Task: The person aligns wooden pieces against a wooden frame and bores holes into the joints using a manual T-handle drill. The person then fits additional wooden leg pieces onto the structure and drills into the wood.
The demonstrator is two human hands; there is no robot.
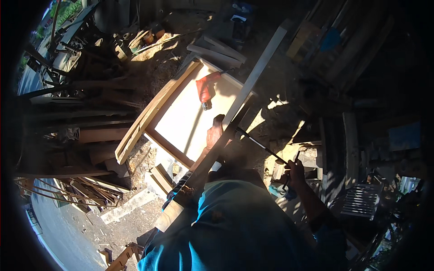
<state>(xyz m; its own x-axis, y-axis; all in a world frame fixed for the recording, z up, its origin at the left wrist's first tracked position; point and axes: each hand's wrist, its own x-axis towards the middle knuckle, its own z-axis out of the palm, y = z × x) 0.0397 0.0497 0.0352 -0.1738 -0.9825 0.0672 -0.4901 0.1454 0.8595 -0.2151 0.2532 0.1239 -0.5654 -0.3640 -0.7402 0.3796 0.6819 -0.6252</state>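
A long wooden plank (260, 77) runs diagonally from the far right down to the near left, across the edge of a shallow wooden frame with a pale panel (181, 113). My left hand (215, 132) is closed on the plank's left edge near its middle; some fingers are hidden in shadow. My right hand (296, 174) is wrapped round the handle of a thin dark saw (262, 145), seen nearly edge-on. Its far end meets the plank's right side, just beside my left hand. A red power drill (205, 88) lies on the panel's far part.
Two boards (221, 54) lie beyond the frame. Short wood offcuts (161, 178) and sawdust cover the ground at near left. Piled scrap wood (90, 187) stands at left. More timber (350, 149) leans in shadow at right, beside a slatted grey piece (360, 201).
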